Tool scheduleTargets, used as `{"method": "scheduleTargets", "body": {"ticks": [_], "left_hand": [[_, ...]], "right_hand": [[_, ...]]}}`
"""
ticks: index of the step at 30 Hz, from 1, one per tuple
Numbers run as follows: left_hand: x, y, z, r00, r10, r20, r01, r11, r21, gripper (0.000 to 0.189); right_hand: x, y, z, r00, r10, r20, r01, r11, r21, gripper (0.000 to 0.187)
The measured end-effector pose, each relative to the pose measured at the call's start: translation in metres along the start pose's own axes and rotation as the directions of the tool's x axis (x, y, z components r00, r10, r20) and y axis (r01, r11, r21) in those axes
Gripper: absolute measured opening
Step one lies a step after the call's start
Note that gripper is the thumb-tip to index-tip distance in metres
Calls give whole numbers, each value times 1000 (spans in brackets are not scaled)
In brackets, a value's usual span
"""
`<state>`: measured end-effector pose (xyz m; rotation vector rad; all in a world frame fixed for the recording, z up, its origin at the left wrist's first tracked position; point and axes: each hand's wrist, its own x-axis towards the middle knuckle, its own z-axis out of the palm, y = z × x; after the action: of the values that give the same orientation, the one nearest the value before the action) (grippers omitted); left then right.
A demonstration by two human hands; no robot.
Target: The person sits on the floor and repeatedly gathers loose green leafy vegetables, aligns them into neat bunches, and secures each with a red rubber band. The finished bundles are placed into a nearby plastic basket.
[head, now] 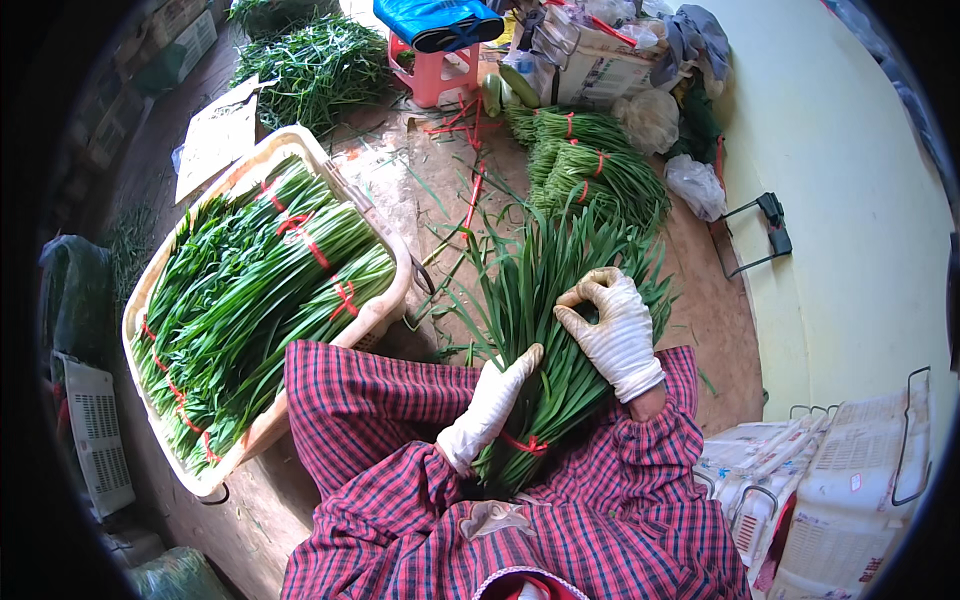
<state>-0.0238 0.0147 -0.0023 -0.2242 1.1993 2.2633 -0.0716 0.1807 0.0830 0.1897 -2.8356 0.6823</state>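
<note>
A large bunch of long flat green leaves, likely garlic chives [551,330], lies across my lap with its leaf tips pointing away from me. A red tie [531,446] circles it near the stem end. My left hand [484,409], in a white glove, grips the bunch's left side, thumb over the leaves and the other fingers hidden. On the right side, my gloved right hand [611,334] rests over the leaves. Its thumb and forefinger meet in a ring; whether a leaf is pinched between them is unclear.
To the left stands a plastic crate [397,300] filled with red-tied bunches. More tied bunches [592,165] lie ahead, near a red stool [442,75] and a heap of loose greens [322,67]. White crates [847,480] sit at lower right beside the pale wall [840,300].
</note>
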Motion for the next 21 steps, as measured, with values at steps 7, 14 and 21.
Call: {"method": "scheduleTargets", "body": {"ticks": [7, 14, 21], "left_hand": [[1, -5, 2, 997, 51, -50, -52, 998, -30, 40], [3, -5, -2, 998, 50, -31, -51, 998, -22, 40], [3, -9, -4, 990, 130, -58, -132, 991, -18, 37]], "right_hand": [[-1, -1, 3, 996, -9, -84, 7, 1000, -17, 25], [0, 4, 4, 1000, 19, 2, -19, 997, 75, 22], [13, 22, -27, 953, -296, -69, 300, 952, 61, 13]]}}
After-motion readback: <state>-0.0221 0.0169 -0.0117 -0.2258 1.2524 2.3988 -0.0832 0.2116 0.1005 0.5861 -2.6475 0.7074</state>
